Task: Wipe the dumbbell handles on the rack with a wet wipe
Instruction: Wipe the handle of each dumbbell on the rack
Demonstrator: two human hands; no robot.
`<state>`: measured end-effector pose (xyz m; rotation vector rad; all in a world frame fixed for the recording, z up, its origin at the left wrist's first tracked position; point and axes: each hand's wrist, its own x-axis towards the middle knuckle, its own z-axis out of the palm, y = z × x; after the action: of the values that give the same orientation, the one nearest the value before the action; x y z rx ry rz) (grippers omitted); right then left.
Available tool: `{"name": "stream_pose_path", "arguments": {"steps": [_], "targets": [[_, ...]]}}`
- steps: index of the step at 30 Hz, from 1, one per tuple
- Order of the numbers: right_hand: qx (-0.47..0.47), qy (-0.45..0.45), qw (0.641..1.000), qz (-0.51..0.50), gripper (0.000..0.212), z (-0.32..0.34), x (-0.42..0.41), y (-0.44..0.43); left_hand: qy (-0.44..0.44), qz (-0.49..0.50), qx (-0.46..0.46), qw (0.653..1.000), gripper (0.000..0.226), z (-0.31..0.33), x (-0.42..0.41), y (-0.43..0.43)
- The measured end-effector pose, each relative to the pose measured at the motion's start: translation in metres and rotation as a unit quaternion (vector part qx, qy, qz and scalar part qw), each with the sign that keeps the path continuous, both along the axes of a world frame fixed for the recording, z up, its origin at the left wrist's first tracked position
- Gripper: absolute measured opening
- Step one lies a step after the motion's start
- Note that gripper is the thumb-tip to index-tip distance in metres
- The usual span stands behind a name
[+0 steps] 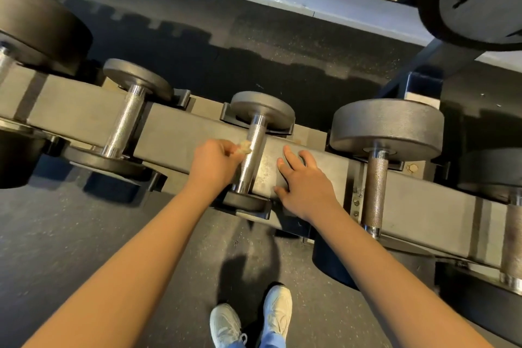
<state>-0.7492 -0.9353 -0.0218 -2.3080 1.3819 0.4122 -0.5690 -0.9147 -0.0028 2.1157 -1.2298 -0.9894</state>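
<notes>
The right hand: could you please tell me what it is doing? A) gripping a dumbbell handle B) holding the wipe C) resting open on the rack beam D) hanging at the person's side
C: the right hand lies with fingers spread on the rack beam, while the left hand holds the wipe at the dumbbell handle.

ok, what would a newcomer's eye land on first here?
Dead centre, the left hand pinches a crumpled wipe against the middle dumbbell's chrome handle, while the right hand rests spread on the rack beam beside it. To the right sits a bigger dumbbell with a duller handle; pale shoes show at bottom centre.
</notes>
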Motion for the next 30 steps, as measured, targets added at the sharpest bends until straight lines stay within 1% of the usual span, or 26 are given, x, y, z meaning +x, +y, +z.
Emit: {"name": "stream_pose_path", "arguments": {"steps": [3, 5, 7, 8, 10, 11, 13, 15, 18, 21, 22, 23, 25, 26, 27, 29, 30], "targets": [[0.013, -0.010, 1.000, -0.003, 0.062, 0.001, -0.001, 0.000, 0.007, -0.001, 0.032, 0.999, 0.034, 0.005, 0.002, 0.006], [0.018, -0.039, 0.999, -0.011, 0.056, 0.003, -0.003, 0.000, 0.002, 0.008, 0.028, 1.000, 0.029, 0.010, 0.005, 0.007], [0.013, -0.127, 0.990, -0.064, 0.047, 0.007, -0.005, -0.001, 0.000, 0.025, 0.010, 1.000, 0.022, 0.014, 0.008, 0.008], [0.013, -0.187, 0.977, -0.103, 0.044, 0.010, -0.005, -0.001, 0.000, 0.035, 0.002, 0.999, 0.017, 0.015, 0.009, 0.008], [0.034, -0.304, 0.938, -0.162, 0.041, 0.018, 0.003, 0.000, 0.008, 0.053, -0.014, 0.998, 0.012, 0.019, 0.011, 0.009], [0.050, -0.348, 0.920, -0.173, 0.040, 0.023, 0.010, 0.002, 0.019, 0.055, -0.023, 0.998, 0.010, 0.020, 0.010, 0.008], [0.060, -0.406, 0.896, -0.166, 0.041, 0.028, 0.027, 0.003, 0.052, 0.050, -0.035, 0.997, 0.009, 0.025, 0.006, 0.006], [0.064, -0.445, 0.877, -0.170, 0.041, 0.028, 0.041, 0.002, 0.086, 0.046, -0.035, 0.995, 0.008, 0.026, 0.001, 0.002], [0.068, -0.474, 0.852, -0.213, 0.028, 0.026, 0.050, -0.002, 0.108, 0.027, -0.002, 0.994, 0.007, 0.025, 0.001, 0.000], [0.028, -0.462, 0.842, -0.277, 0.021, 0.022, 0.049, -0.008, 0.160, 0.005, -0.005, 0.987, 0.014, 0.026, 0.006, 0.000], [0.000, -0.450, 0.841, -0.300, 0.021, 0.021, 0.051, -0.011, 0.138, -0.006, -0.018, 0.990, 0.017, 0.026, 0.010, 0.001], [-0.029, -0.439, 0.842, -0.312, 0.022, 0.019, 0.054, -0.014, 0.080, -0.025, -0.032, 0.996, 0.021, 0.024, 0.014, 0.000], [-0.059, -0.426, 0.846, -0.316, 0.025, 0.016, 0.065, -0.020, -0.073, -0.076, -0.052, 0.993, 0.036, 0.012, 0.030, -0.005], [-0.060, -0.424, 0.847, -0.314, 0.025, 0.014, 0.071, -0.022, -0.141, -0.106, -0.043, 0.983, 0.043, 0.004, 0.039, -0.007], [-0.064, -0.423, 0.849, -0.310, 0.025, 0.012, 0.076, -0.022, -0.191, -0.134, -0.018, 0.972, 0.048, -0.003, 0.047, -0.008], [-0.075, -0.412, 0.859, -0.295, 0.020, 0.008, 0.077, -0.017, -0.252, -0.190, 0.046, 0.948, 0.055, -0.019, 0.060, -0.008], [-0.070, -0.404, 0.867, -0.284, 0.016, 0.006, 0.075, -0.011, -0.270, -0.212, 0.070, 0.937, 0.059, -0.025, 0.064, -0.006]]}}
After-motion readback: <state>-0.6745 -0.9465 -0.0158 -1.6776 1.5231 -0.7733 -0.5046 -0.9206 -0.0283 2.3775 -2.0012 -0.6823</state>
